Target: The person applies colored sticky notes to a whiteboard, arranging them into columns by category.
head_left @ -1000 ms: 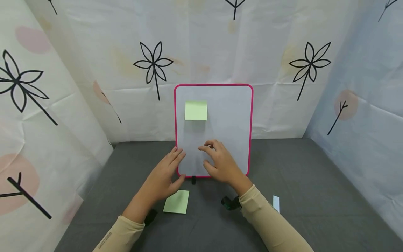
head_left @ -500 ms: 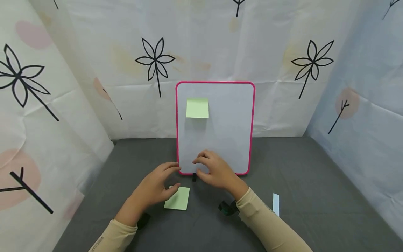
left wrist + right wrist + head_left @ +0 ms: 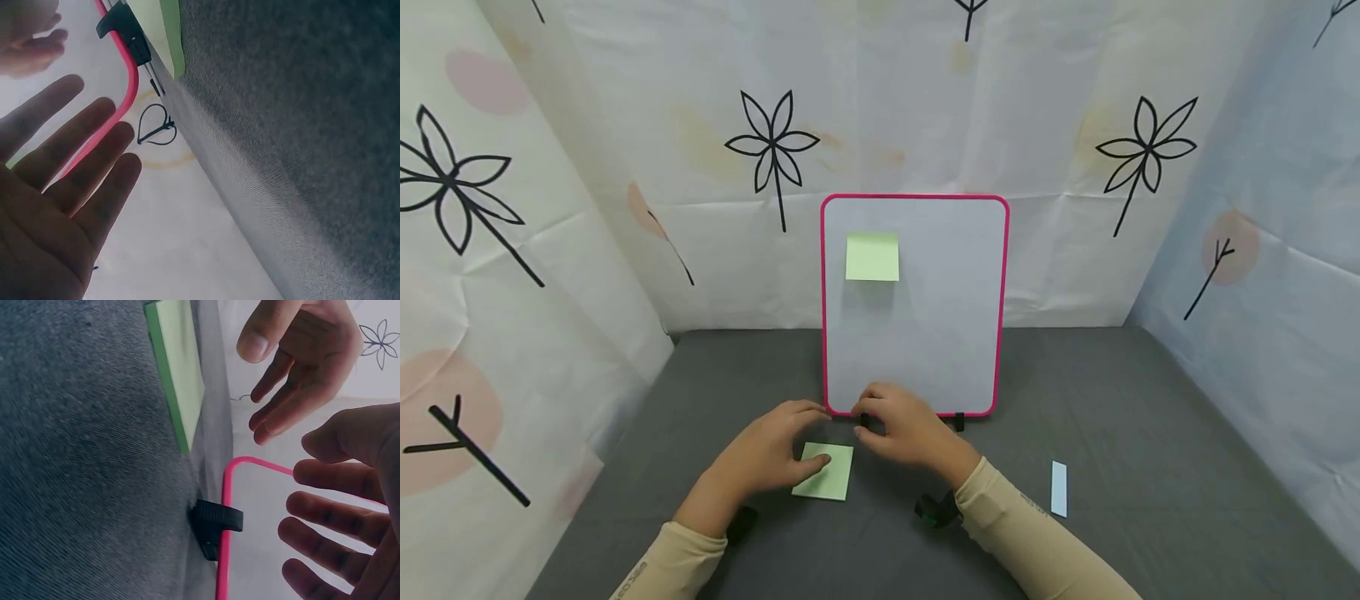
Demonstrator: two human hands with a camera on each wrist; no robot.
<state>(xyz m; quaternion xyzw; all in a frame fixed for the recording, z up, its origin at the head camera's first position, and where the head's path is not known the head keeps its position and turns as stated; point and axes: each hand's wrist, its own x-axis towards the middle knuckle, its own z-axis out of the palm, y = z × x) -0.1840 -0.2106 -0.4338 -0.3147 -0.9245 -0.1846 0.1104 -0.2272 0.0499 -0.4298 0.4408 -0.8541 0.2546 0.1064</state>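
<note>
A white board with a pink frame (image 3: 914, 333) stands upright on the grey table, and one green sticky note (image 3: 872, 256) is stuck near its top left. A pad of green sticky notes (image 3: 829, 475) lies flat in front of the board. My left hand (image 3: 771, 450) hovers over the pad's left edge with straight fingers (image 3: 75, 169), its thumb above the pad. My right hand (image 3: 901, 427) hangs just right of the pad at the board's bottom edge, fingers (image 3: 331, 515) relaxed and holding nothing. The pad (image 3: 181, 381) shows edge-on in the right wrist view.
Black clip feet (image 3: 958, 422) hold the board's bottom edge (image 3: 215, 526). A narrow white paper strip (image 3: 1058, 488) lies on the table to the right. Curtains printed with flowers (image 3: 771, 150) close in the back and both sides.
Both hands have come down from the board's lower face toward the table. The left hand now sits over the green pad and the right hand is at the board's bottom edge.
</note>
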